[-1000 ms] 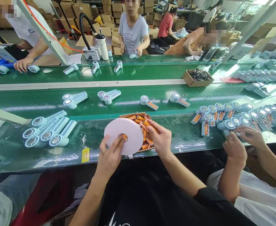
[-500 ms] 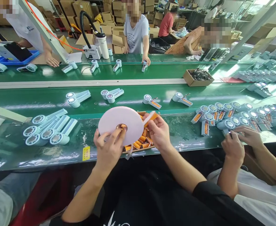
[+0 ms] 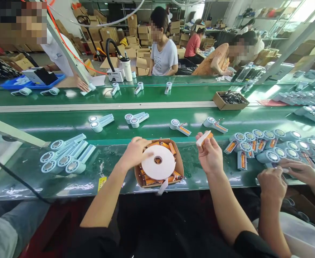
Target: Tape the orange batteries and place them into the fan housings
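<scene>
My left hand [image 3: 135, 152] rests on the edge of a white tape roll [image 3: 158, 162], fingers curled over its rim. The roll lies flat on a small cardboard box [image 3: 179, 165] of orange batteries [image 3: 148, 180]. A loose strip of tape hangs from the roll at the bench edge. My right hand [image 3: 210, 154] is raised to the right of the box, closed on one orange battery [image 3: 204, 138] with a white tape strip on it.
Pale blue fan shells lie in a group [image 3: 66, 154] at left and in pairs on the green belt [image 3: 157, 123]. Many shells with batteries [image 3: 265, 143] lie at right, where a co-worker's hands [image 3: 283, 175] work. Another cardboard box [image 3: 229, 100] sits further back. People stand across the line.
The tape roll went from held up in my left hand to lying flat on the box. My right hand moved right and away with the taped battery. The view shifted.
</scene>
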Demonstrator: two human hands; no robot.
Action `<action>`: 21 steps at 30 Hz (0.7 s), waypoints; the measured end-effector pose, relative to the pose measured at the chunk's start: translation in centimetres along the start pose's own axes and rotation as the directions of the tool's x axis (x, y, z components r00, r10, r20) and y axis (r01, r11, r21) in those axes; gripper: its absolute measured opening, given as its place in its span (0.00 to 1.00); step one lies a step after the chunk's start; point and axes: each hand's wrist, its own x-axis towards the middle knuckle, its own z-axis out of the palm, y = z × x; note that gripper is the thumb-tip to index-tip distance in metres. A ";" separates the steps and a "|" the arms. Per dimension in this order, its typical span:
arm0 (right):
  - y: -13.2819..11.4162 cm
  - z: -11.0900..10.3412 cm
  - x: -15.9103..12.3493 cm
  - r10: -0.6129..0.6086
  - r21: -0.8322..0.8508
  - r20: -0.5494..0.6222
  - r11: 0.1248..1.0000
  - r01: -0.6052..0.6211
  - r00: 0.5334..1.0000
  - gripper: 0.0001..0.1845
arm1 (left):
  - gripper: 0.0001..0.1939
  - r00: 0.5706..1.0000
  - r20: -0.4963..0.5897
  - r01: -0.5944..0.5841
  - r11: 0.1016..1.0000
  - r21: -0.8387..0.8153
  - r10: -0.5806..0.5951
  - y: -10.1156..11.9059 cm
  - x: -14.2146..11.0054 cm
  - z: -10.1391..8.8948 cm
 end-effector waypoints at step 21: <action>0.9 -2.3 3.4 0.080 -0.225 0.135 0.973 -0.048 0.988 0.29 | 0.27 0.981 0.184 -0.111 0.957 0.268 0.062 -4.4 16.8 2.0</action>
